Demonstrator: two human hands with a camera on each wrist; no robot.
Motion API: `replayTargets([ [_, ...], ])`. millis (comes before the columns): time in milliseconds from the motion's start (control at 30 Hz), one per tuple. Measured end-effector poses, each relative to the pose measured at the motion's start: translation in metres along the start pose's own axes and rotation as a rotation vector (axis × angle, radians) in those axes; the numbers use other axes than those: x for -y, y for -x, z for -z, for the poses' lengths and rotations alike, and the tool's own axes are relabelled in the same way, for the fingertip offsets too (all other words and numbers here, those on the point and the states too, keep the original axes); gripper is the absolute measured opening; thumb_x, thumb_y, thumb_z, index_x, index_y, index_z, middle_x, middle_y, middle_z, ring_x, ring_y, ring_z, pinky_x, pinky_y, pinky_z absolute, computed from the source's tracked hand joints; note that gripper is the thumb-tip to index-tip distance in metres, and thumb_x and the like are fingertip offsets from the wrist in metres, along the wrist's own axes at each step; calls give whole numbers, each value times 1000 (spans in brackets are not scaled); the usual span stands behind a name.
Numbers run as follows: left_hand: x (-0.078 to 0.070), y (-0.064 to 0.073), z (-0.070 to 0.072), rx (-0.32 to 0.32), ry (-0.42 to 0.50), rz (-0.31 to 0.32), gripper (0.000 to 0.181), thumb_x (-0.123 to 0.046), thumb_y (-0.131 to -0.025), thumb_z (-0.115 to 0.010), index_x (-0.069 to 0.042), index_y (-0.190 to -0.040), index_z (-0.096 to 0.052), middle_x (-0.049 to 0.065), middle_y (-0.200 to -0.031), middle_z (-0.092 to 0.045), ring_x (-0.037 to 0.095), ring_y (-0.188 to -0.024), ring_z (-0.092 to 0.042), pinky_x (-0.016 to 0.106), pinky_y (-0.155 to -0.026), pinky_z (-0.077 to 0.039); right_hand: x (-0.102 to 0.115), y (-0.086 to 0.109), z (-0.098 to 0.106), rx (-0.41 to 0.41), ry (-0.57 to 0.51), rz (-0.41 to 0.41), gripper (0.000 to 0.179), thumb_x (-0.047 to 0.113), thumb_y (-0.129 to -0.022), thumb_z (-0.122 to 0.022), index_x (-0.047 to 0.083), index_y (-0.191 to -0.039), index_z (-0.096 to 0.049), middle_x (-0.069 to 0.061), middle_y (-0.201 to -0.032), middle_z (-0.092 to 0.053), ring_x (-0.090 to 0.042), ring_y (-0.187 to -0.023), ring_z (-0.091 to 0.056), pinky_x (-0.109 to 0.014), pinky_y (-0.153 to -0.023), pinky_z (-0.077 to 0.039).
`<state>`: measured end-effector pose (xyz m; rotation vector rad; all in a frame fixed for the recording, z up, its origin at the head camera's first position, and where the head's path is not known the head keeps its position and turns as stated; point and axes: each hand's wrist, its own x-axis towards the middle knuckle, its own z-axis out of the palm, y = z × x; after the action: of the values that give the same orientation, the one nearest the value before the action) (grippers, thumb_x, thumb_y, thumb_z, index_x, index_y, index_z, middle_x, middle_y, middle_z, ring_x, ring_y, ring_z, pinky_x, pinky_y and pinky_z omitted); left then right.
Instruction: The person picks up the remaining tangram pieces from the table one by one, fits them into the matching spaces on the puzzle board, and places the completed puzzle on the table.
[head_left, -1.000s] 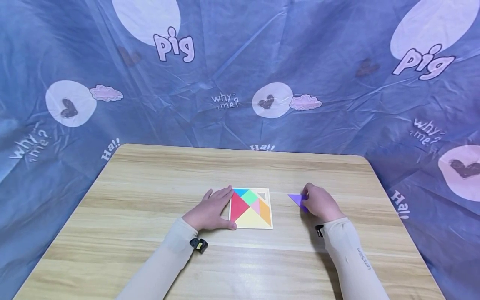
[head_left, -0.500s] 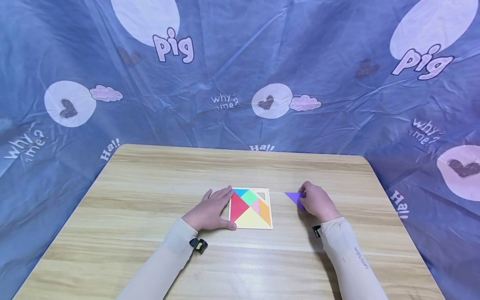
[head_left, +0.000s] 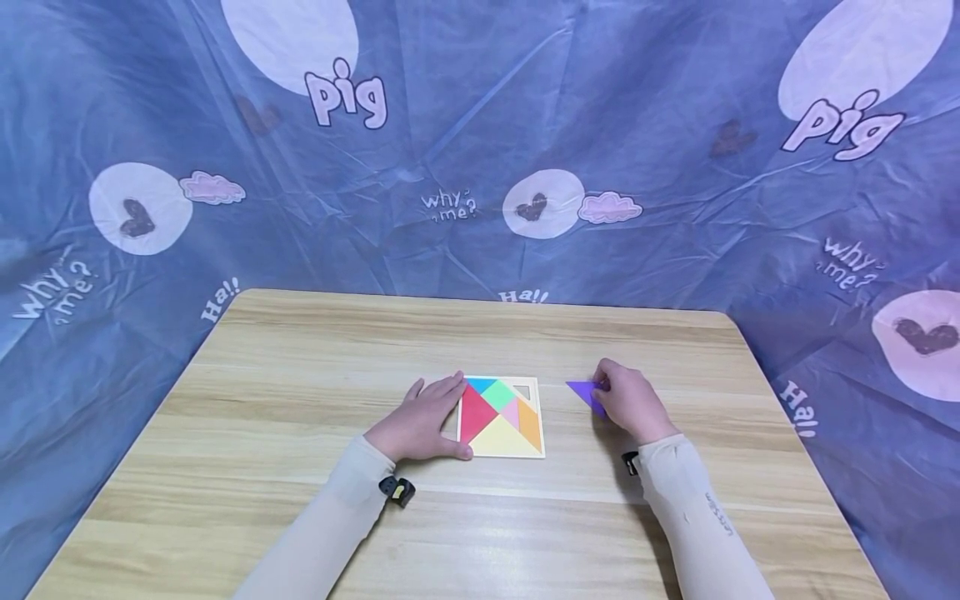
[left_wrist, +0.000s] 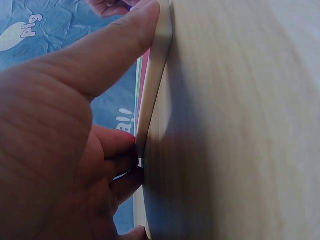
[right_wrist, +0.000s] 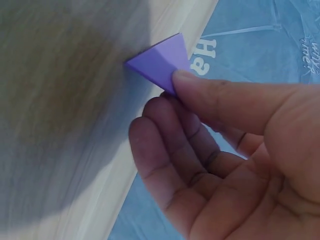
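A square tangram tray (head_left: 506,456) with a pale rim lies on the table. Red, yellow, blue, green, pink and orange pieces fill most of it, and a bare recess shows at its far right corner. My left hand (head_left: 422,423) braces the tray's left side with fingers spread, the thumb (left_wrist: 135,30) at the near corner and the fingertips by the far one. To the right of the tray, my right hand (head_left: 633,403) pinches a purple triangle tangram piece (right_wrist: 159,61) between thumb and forefinger. The piece's tip points toward the tray, and the other fingers curl loosely below it.
The wood-grain table (head_left: 300,350) extends around the tray on every side. Behind and beside it hangs a blue printed cloth (head_left: 420,250). Each wrist wears a small black camera, seen at the left sleeve (head_left: 322,508) and right sleeve (head_left: 697,508).
My right hand has shifted slightly left and away from me with the purple triangle, bringing it closer to the tray. The left hand and tray have stayed in place.
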<state>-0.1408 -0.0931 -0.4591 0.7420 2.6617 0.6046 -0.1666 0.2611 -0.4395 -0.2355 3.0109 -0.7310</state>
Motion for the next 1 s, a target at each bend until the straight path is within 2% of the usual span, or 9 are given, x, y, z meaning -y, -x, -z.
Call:
replayTargets([
  [333,0,1,-2,-5,0,-4,114,-62,-82,-79,-4,-164,-25,7,-172,-21,27,-158,-19,58,-127,-6,6,1,-4,-75,-6,95,8,-2,-89,-73,5,-91,-68,-5,-78,-67,-23,-70,-58,-42,-65,-51],
  [500,-1,1,-3,-4,-7,0,114,-63,-82,-79,-5,-164,-24,6,-172,-20,26,-159,-19,58,-127,-6,10,0,-7,-134,-44,155,6,-2,-91,-73,3,-95,-73,-11,-87,-74,-25,-76,-66,-47,-72,-56],
  [600,-1,1,-4,-6,-7,1,115,-63,-82,-79,-5,-164,-24,6,-172,-20,26,-159,-19,58,-127,-6,14,-1,-9,-164,-87,174,5,-1,-92,-73,2,-96,-72,-13,-90,-75,-26,-79,-68,-47,-74,-57],
  [700,-2,1,-5,-7,-9,4,115,-63,-82,-79,-6,-164,-24,6,-172,-20,26,-159,-19,57,-127,-6,21,0,-12,-180,-138,180,3,2,-93,-73,2,-96,-71,-9,-87,-74,-21,-77,-66,-40,-71,-56],
  [833,-2,2,-5,-4,-7,6,114,-63,-82,-79,-6,-164,-24,6,-172,-20,26,-159,-19,58,-127,-6,32,0,-18,-180,-224,199,5,6,-95,-74,1,-94,-72,-5,-85,-74,-15,-74,-63,-31,-67,-54],
  [1000,-1,1,-4,-8,-11,1,115,-64,-81,-78,-6,-164,-25,6,-172,-20,25,-158,-20,59,-127,-7,42,-1,-27,-170,-311,218,2,3,-94,-74,3,-94,-73,-3,-85,-75,-13,-73,-62,-26,-66,-54],
])
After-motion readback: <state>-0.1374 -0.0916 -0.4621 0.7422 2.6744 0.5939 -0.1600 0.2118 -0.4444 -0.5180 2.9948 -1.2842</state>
